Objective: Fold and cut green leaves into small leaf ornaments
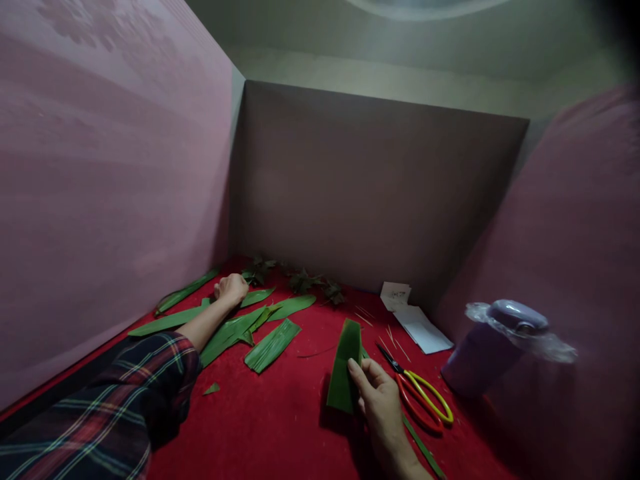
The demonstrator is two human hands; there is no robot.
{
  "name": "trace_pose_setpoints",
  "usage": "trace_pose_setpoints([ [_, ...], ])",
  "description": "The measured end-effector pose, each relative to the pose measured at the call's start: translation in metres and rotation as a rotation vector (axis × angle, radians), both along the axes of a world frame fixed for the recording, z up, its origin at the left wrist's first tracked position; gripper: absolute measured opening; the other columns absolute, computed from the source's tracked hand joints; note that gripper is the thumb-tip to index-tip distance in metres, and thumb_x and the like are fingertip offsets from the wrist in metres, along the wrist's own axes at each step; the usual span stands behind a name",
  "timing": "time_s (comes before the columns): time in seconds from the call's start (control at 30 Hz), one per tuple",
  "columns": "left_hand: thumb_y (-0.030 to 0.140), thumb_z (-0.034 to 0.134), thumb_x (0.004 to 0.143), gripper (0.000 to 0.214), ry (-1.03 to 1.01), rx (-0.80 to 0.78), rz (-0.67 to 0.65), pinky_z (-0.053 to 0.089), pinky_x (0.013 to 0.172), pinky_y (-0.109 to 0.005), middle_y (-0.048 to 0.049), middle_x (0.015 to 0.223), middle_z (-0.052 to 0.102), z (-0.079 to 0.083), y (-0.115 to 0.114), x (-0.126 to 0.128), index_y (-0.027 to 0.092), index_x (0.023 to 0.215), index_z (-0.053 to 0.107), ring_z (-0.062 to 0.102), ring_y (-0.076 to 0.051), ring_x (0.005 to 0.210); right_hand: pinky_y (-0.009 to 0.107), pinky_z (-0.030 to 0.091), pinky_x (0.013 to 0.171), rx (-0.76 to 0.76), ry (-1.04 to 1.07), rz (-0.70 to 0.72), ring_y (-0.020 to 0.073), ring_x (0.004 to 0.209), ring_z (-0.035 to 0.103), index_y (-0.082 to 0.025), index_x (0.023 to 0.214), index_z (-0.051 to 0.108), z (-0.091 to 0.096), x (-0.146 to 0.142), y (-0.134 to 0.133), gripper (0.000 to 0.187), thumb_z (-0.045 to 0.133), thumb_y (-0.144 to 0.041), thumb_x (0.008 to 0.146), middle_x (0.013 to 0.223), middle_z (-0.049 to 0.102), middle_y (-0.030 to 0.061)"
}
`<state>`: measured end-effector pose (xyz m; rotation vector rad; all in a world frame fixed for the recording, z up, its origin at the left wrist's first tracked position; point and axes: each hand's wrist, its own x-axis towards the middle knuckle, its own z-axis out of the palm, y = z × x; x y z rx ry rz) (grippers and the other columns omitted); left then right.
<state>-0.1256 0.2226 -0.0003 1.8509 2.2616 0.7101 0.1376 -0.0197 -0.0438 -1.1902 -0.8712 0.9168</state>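
My right hand (383, 403) pinches a cut piece of broad green leaf (345, 373) between thumb and fingers, holding it upright above the red cloth. At the far left, my left hand (232, 289) reaches over the spread leaves with its fingers curled down and closed. What those fingers hold, if anything, is hidden. Long green leaves (233, 333) lie around and below that forearm. Nearer the middle rests a cut leaf section (273, 345), with a small leaf scrap (212, 389) to its left. Scissors (420, 397) with one red and one yellow handle lie just right of my right hand.
Dark lobed leaves (303, 281) line the back of the red cloth (280, 420). Thin sticks (391, 335) lie near white papers (423, 328). A purple lidded container (487, 357) with clear plastic around its top stands right. Pink-covered sides and a back panel (370, 193) enclose the space.
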Motion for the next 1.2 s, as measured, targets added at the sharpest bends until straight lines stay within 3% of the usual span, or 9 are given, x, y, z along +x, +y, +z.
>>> trace_pose_setpoints([
  [0.33,0.038,0.051,0.072,0.022,-0.100,0.120,0.018,0.038,0.080,-0.035,-0.0060,0.092,0.069,-0.004,-0.004,0.006,0.026,0.079,0.068,0.057,-0.025,0.094,0.021,0.034,0.043,-0.011,0.029,0.012,0.0095,0.046,0.042,-0.018,0.060,0.048,0.003,-0.002,-0.002,0.034,0.068,-0.045,0.066,0.051,0.046,-0.0052],
  [0.67,0.037,0.047,0.076,0.024,-0.079,0.230,0.019,0.034,0.083,-0.035,-0.0045,0.091,0.068,-0.011,-0.012,0.011,0.025,0.081,0.068,0.052,-0.024,0.098,0.020,0.035,0.044,-0.043,0.046,-0.002,0.0092,0.047,0.043,-0.018,0.059,0.047,0.005,-0.003,-0.003,0.034,0.070,-0.043,0.064,0.052,0.048,-0.0054],
  [1.2,0.036,0.049,0.075,0.023,-0.118,0.234,0.053,0.034,0.085,-0.035,-0.0044,0.091,0.068,-0.014,-0.010,0.010,0.026,0.082,0.068,0.051,-0.024,0.100,0.020,0.034,0.041,-0.034,0.019,0.003,0.0091,0.045,0.041,-0.018,0.059,0.046,0.004,-0.001,-0.002,0.037,0.069,-0.046,0.064,0.050,0.045,-0.0055],
])
